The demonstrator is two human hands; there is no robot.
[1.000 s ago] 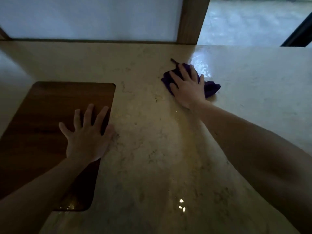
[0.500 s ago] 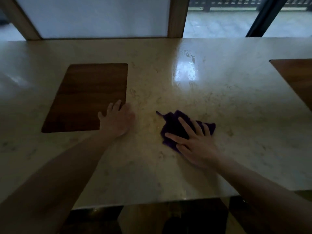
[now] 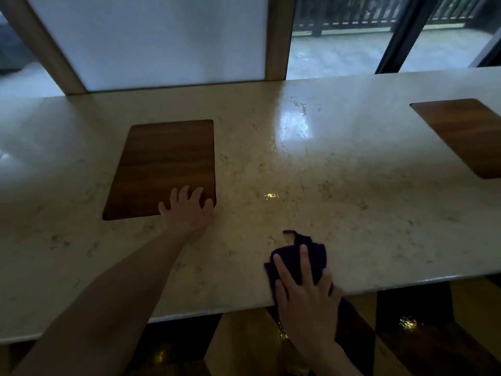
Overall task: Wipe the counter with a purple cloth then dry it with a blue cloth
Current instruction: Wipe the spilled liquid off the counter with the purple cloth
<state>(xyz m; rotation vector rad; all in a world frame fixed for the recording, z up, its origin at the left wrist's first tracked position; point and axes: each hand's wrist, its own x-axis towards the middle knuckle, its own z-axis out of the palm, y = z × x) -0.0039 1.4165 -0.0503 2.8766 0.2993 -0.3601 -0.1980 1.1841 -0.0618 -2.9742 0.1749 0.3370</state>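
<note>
Glossy veined stone counter (image 3: pixel 352 213), wood-grain inset (image 3: pixel 162 164), soft purple cloth (image 3: pixel 314 253).

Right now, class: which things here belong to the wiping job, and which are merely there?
Job: purple cloth, marble counter, right hand pressing the cloth.
Merely there: wooden inlay under the left hand, second inlay, window railing.

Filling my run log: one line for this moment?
phase: wiping | right hand: presses purple cloth at counter near edge | left hand: flat

Two wooden inlay panels (image 3: pixel 162 166) (image 3: pixel 466 137), frosted window pane (image 3: pixel 151 39), wooden posts (image 3: pixel 276 36), outdoor railing (image 3: pixel 352 14)
</note>
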